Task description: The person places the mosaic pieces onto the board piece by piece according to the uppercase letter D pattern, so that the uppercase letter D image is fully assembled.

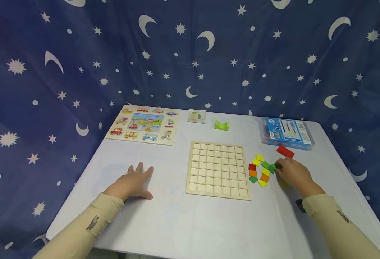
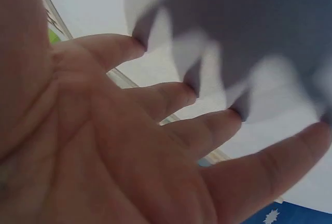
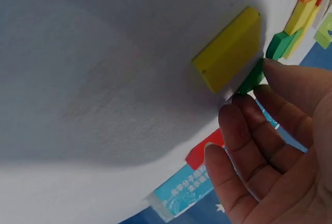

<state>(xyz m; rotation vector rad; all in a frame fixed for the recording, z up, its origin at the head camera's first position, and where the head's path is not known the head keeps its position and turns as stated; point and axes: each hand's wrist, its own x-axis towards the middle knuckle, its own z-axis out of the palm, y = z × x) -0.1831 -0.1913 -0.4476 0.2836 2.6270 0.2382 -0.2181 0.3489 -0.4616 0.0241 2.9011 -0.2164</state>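
My right hand [image 1: 294, 175] is at the right of the table, thumb and fingertips pinching a small green tile [image 3: 251, 78]. Beside it lies a larger yellow block [image 3: 228, 50], mostly hidden under the hand in the head view. To the left of this hand is a loose cluster of yellow, orange, red and green tiles, among them an orange tile [image 1: 265, 178] and a red tile [image 1: 252, 167]. A wooden grid board [image 1: 218, 169] with bare squares lies left of the cluster. My left hand [image 1: 132, 182] rests on the table left of the board, fingers spread, holding nothing.
A red block [image 1: 285, 151] lies beyond my right hand, before a blue-labelled plastic box [image 1: 287, 133]. At the back are a vehicle picture puzzle [image 1: 143, 124], a small patterned card [image 1: 197, 116] and a lime-green curved block [image 1: 221, 125]. A starry blue curtain [image 1: 190, 54] hangs behind the table.
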